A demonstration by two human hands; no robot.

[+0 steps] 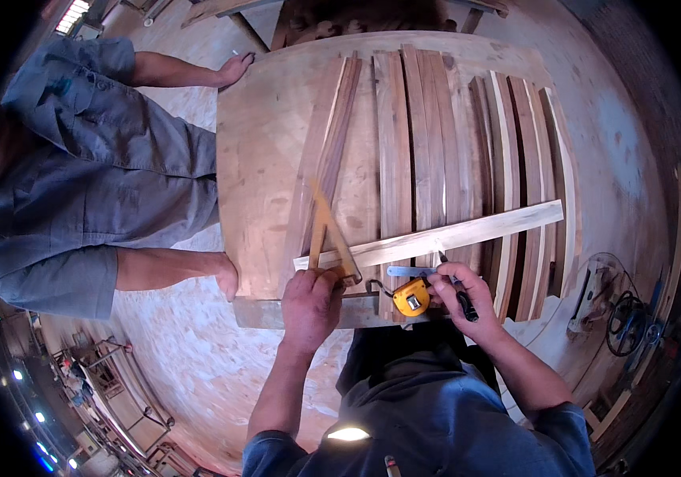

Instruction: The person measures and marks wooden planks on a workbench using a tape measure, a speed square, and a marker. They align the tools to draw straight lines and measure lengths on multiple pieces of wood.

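Note:
My left hand [311, 308] is closed at the near left end of a pale wooden strip [468, 232], its fingers round the base of a triangular wooden set square [339, 238]. The strip lies slantwise across several darker boards. My right hand [466, 296] grips a dark pen [461, 300], its tip close to the strip's near edge. Between my hands sits a yellow tape measure [410, 299], against the fingers of my right hand. Just beyond it lies a short blue-grey flat metal piece [408, 271].
Several long boards [392, 159] lie side by side on the wooden worktable [265, 159]. Two narrow boards [332, 151] lean together left of them. A co-worker [118, 151] stands at the left, both hands on the table's edge. A machine with a handwheel [625, 322] stands at right.

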